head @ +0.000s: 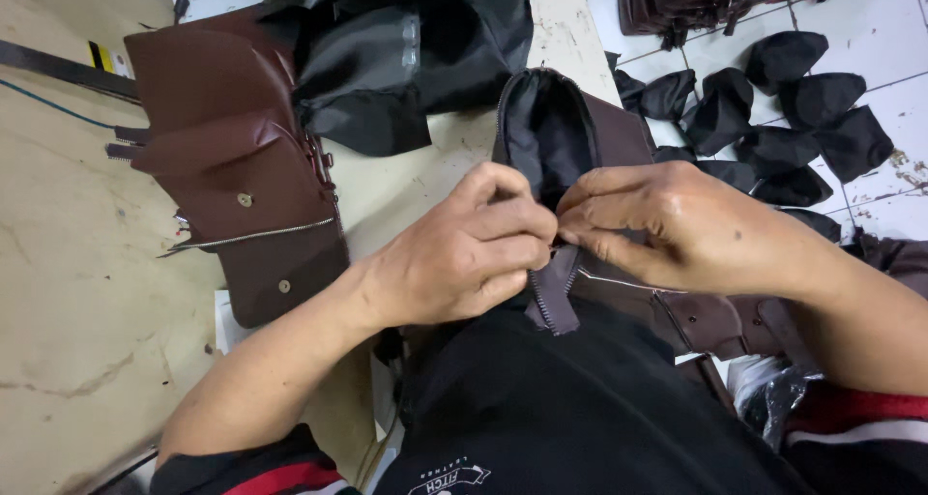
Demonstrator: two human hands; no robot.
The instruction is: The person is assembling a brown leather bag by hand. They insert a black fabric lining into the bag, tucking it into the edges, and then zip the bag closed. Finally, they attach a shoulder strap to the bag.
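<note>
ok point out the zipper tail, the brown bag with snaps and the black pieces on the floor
zipper tail (554,302), head view, on the toothed strip hanging below the hands
brown bag with snaps (232,166), head view, on its front flap
black pieces (773,118), head view, on one piece on the tiles

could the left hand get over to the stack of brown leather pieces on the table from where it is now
Probably yes. The left hand is pinching the brown bag at its zipper, and the stack of brown leather pieces lies just to its left on the table. Nothing stands between them, though it would have to let go first.

Dark brown leather pouch (619,128), zip open, black lining showing, upright against lap
</note>
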